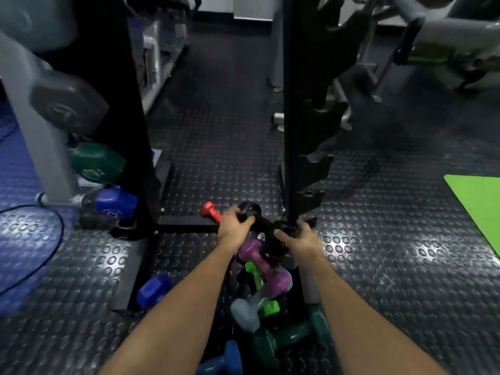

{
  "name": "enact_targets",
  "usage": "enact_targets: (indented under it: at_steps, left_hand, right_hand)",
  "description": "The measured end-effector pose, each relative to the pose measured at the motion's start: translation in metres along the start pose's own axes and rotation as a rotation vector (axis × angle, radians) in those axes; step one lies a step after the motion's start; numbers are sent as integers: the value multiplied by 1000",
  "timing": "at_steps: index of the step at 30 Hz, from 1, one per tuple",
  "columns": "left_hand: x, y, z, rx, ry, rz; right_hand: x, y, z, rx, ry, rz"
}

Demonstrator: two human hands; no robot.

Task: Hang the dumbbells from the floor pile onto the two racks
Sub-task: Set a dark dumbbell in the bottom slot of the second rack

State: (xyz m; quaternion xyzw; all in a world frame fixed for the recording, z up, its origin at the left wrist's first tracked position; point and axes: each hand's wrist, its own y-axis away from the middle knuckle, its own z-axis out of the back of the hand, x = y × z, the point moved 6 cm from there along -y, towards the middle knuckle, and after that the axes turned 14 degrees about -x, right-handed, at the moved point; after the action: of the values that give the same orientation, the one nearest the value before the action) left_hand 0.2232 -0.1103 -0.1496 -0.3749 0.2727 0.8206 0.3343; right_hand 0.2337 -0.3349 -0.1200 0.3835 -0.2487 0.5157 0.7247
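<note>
Far left of the hands, left rack point(130, 104) already carrying a green and a blue dumbbell. Left hand point(232, 226) curled round one end of a black dumbbell point(259, 220), red dumbbell point(212, 209) just beyond its knuckles. Right hand point(297, 239) gripping the other end, hard against the base of the right rack point(290, 131). Best lifted level with both hands, clear of the floor pile point(259, 280) beneath the wrists, then seated in a low empty cradle right of the upright.

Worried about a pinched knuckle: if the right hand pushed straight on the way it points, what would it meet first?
Probably the right rack's upright: the right hand, gripping the black dumbbell, already sits at its foot, though depth is unclear.
</note>
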Motion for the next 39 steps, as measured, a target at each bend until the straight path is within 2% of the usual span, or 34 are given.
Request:
enact_targets:
  at_steps: [3,8,12,17,22,27,30,34,37,39]
  left_hand:
    - [13,-31,-19,-22,-3,-48]
    - [25,-69,-37,120,48,64]
    - [43,-90,-60,192,3,105]
    - [46,-94,-64,126,87,120]
    - [40,-84,-53,82,86,32]
    - [26,-64,-49,111,313,81]
    - [7,-42,-43,195,365,129]
    - [-21,1,-44,463,513,334]
    - [-37,29,-45,688,545,296]
    - [-36,44,-48,767,495,257]
  right_hand:
    - [-6,-11,-24,38,56,-10]
    - [-17,-16,-49,-140,173,85]
    - [-19,-16,-46,-182,237,188]
    - [-14,-14,-40,-232,158,220]
    - [-13,-9,-29,-260,117,235]
    - [-14,-7,-2,-302,-43,122]
    - [-12,-11,25,-285,-215,38]
    - [-8,-15,62,-208,-354,-24]
    - [-27,-19,86,-245,-416,-102]
    - [-42,-21,98,-283,-476,-161]
